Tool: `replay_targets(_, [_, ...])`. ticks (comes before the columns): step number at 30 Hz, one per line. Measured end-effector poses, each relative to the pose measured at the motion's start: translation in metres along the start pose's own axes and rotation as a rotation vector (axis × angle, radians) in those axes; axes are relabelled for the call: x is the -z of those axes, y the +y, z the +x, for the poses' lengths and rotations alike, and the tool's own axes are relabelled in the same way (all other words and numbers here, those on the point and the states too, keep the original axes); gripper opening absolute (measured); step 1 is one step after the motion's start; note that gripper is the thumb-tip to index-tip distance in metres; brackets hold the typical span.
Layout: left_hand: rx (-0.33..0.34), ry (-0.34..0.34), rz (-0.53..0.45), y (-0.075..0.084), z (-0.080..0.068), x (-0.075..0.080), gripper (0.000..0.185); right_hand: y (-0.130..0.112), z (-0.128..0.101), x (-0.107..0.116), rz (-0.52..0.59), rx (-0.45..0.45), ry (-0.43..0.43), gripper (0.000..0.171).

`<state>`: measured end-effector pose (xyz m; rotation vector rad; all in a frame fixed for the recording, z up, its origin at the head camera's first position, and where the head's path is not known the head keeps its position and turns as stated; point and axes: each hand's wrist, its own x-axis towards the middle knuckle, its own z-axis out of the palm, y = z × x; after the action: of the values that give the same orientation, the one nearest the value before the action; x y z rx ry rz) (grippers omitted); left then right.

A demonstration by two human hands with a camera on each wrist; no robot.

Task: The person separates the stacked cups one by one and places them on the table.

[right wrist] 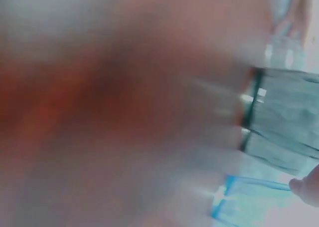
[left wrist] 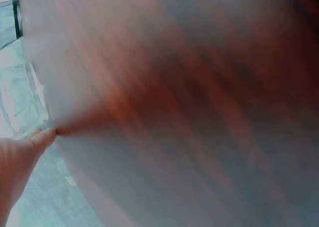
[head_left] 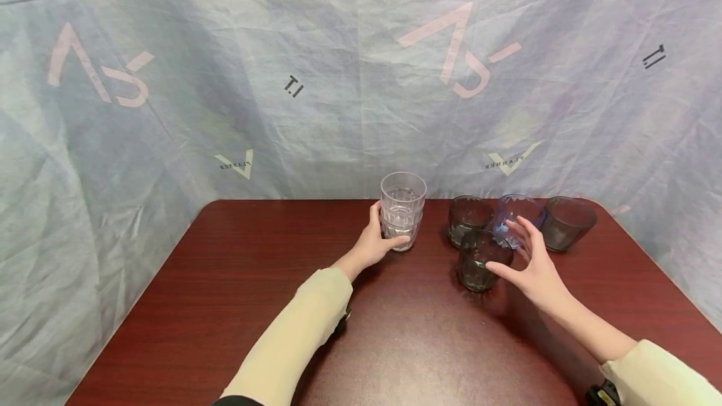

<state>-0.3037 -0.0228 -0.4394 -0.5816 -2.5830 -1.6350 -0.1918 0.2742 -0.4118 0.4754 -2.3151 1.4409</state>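
My left hand (head_left: 376,244) grips the clear stack (head_left: 402,210) to steady it. My right hand (head_left: 530,265) is spread, fingers beside the dark cup (head_left: 481,260).

A stack of clear tumblers (head_left: 402,208) stands upright; a dark smoked glass (head_left: 479,261) stands nearby, upright.

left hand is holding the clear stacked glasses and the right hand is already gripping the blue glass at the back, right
Not quite. The left hand does hold the clear stacked glasses, but the right hand grips nothing: its fingers are spread open beside the nearest dark glass, in front of the blue glass. The head view shows this; the wrist views are too blurred to help.
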Motion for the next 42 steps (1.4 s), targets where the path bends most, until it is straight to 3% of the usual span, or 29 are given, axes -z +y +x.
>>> replay_targets(5, [0.002, 0.005, 0.005, 0.0, 0.001, 0.001, 0.091, -0.019, 0.018, 0.003, 0.015, 0.099, -0.002, 0.099])
replay_targets(10, [-0.01, 0.006, -0.001, -0.001, 0.002, 0.004, 0.091, -0.035, 0.04, -0.001, 0.014, 0.141, -0.047, 0.1])
replay_targets(18, [0.001, 0.003, -0.002, -0.002, 0.003, 0.003, 0.092, -0.045, 0.075, -0.013, 0.004, 0.099, -0.212, 0.094])
replay_targets(25, [-0.001, -0.002, -0.009, -0.002, 0.003, 0.0, 0.092, -0.048, 0.098, -0.027, -0.043, 0.043, -0.308, 0.09])
replay_targets(33, [0.0, 0.002, -0.001, -0.002, 0.002, -0.001, 0.092, -0.046, 0.122, -0.048, -0.072, 0.031, -0.351, 0.088])
replay_targets(42, [0.021, -0.011, 0.0, -0.001, 0.001, -0.001, 0.092, -0.046, 0.132, -0.071, -0.103, 0.031, -0.356, 0.089])
